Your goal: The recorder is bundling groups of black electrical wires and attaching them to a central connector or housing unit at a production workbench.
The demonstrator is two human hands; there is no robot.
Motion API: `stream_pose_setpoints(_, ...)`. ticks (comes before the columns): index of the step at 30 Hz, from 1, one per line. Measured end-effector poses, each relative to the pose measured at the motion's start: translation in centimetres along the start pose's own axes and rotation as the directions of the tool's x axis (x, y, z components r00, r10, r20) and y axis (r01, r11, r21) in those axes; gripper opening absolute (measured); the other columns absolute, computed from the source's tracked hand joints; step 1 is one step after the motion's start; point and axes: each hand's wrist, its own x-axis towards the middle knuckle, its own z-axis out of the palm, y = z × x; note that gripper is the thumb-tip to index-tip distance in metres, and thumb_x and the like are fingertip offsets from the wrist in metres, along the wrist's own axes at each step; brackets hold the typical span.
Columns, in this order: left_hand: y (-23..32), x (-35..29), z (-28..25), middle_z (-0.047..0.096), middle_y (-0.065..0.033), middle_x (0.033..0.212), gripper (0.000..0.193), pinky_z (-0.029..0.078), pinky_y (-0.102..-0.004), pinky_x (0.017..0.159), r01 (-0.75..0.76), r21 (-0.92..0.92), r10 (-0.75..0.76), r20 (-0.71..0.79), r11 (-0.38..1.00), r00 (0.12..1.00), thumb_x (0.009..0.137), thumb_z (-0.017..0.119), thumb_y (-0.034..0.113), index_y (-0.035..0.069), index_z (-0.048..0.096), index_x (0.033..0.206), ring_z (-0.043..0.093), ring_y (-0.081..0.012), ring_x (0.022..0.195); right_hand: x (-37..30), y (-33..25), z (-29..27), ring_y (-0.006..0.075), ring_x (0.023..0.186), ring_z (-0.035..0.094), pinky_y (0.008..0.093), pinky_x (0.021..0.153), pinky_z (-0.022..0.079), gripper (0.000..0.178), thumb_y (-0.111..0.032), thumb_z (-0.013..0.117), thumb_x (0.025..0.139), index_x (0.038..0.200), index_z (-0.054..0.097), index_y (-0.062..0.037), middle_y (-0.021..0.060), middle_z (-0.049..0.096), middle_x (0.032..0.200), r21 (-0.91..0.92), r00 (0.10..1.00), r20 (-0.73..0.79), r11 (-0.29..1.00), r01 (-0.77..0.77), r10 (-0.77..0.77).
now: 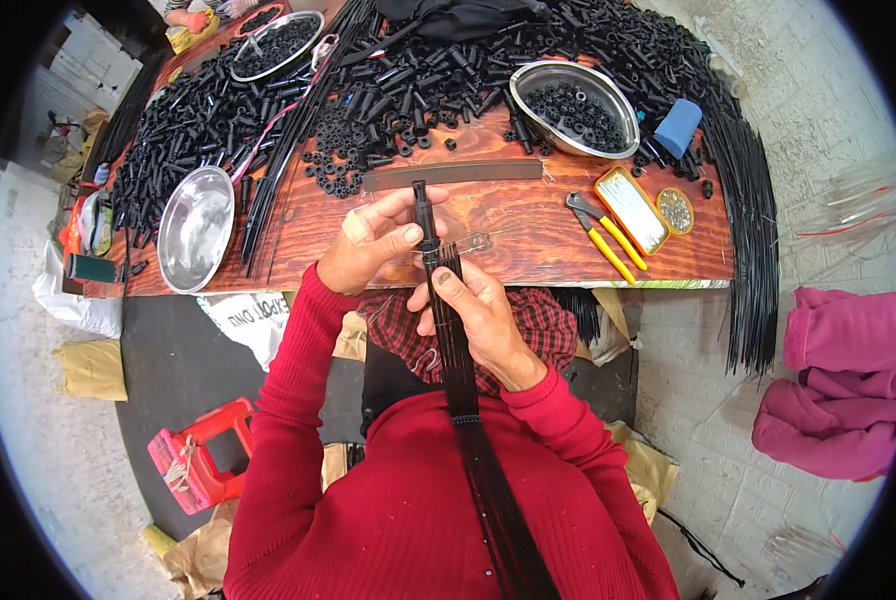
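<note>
In front of my chest, my left hand [376, 240] grips a black plastic tube [425, 215] between thumb and fingers, its narrow end pointing away from me. Just below it, the thumb and fingers of my right hand [483, 318] pinch a long flat bundle of thin black strands [464, 395]. The bundle runs from the tube down over my lap and red sweater. A row of stitching or binding crosses it partway along. Near my fingers a thin wire or thread loops over the tabletop; where its ends go is hard to make out.
On the wooden table [318, 250] lie heaps of black tubes [408, 90] and rings. Steel bowls [576, 150] [196, 230], yellow-handled pliers [608, 240], an orange-rimmed tin [632, 208] and a dark strip [453, 175] sit there too. A red stool [190, 465] stands at lower left.
</note>
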Motion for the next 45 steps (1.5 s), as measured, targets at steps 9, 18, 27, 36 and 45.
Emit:
stream_pose_setpoints(9, 0.2, -0.3, -0.2, 0.066, -0.0083, 0.110, 0.053, 0.047, -0.0303, 0.094, -0.004, 0.004, 0.004, 0.001, 1.000, 1.000, 0.092, 0.067, 0.020, -0.001, 0.049, 0.137, 0.061, -0.0144, 0.101, -0.1, 0.0, 0.1, 0.0124, 0.063, 0.063, 0.0235, 0.059, 0.053, 0.031, -0.030, 0.052, 0.103, 0.110, 0.056, -0.0002, 0.0098, 0.067, 0.086, -0.012, 1.000, 0.006, 1.000, 0.002, -0.002)
stream_pose_setpoints(18, 0.9, -0.4, -0.5, 0.066, -0.0101, 0.109, 0.053, 0.048, -0.0306, 0.093, 0.009, 0.025, -0.010, 0.038, 1.000, 0.999, 0.091, 0.068, 0.018, -0.001, 0.049, 0.136, 0.063, -0.0153, 0.101, 0.0, 0.0, 0.2, 0.0126, 0.063, 0.064, 0.0232, 0.058, 0.053, 0.033, -0.031, 0.052, 0.103, 0.111, 0.056, 0.0004, 0.0099, 0.067, 0.086, -0.017, 1.000, 0.019, 1.000, -0.005, 0.006)
stream_pose_setpoints(27, 1.3, 0.0, -1.3, 0.067, -0.0123, 0.110, 0.052, 0.049, -0.0321, 0.094, 0.024, 0.067, -0.031, 0.102, 0.997, 0.994, 0.090, 0.068, 0.018, -0.002, 0.050, 0.135, 0.064, -0.0173, 0.104, -0.3, -0.4, 0.4, 0.0132, 0.063, 0.064, 0.0231, 0.057, 0.053, 0.032, -0.030, 0.053, 0.102, 0.110, 0.056, 0.0006, 0.0107, 0.067, 0.086, -0.020, 0.999, 0.037, 1.000, -0.009, 0.010)
stream_pose_setpoints(36, 1.7, -0.2, -1.0, 0.069, -0.0134, 0.108, 0.052, 0.050, -0.0329, 0.094, 0.027, 0.076, -0.034, 0.090, 0.997, 0.995, 0.088, 0.071, 0.018, -0.002, 0.052, 0.132, 0.065, -0.0182, 0.102, -0.2, -0.5, 0.4, 0.0132, 0.062, 0.064, 0.0232, 0.057, 0.053, 0.032, -0.030, 0.054, 0.102, 0.112, 0.055, 0.0005, 0.0114, 0.067, 0.087, -0.007, 0.999, 0.050, 1.000, 0.007, -0.007)
stream_pose_setpoints(45, 2.7, -0.7, 0.0, 0.069, -0.0140, 0.110, 0.058, 0.051, -0.0314, 0.091, 0.107, -0.014, -0.107, 0.015, 0.994, 0.994, 0.084, 0.074, 0.017, -0.002, 0.051, 0.134, 0.067, -0.0182, 0.100, -0.3, -0.7, 0.6, 0.0128, 0.062, 0.064, 0.0232, 0.056, 0.053, 0.031, -0.029, 0.053, 0.102, 0.111, 0.056, 0.0008, 0.0111, 0.067, 0.086, 0.000, 0.998, 0.047, 0.999, 0.035, -0.035)
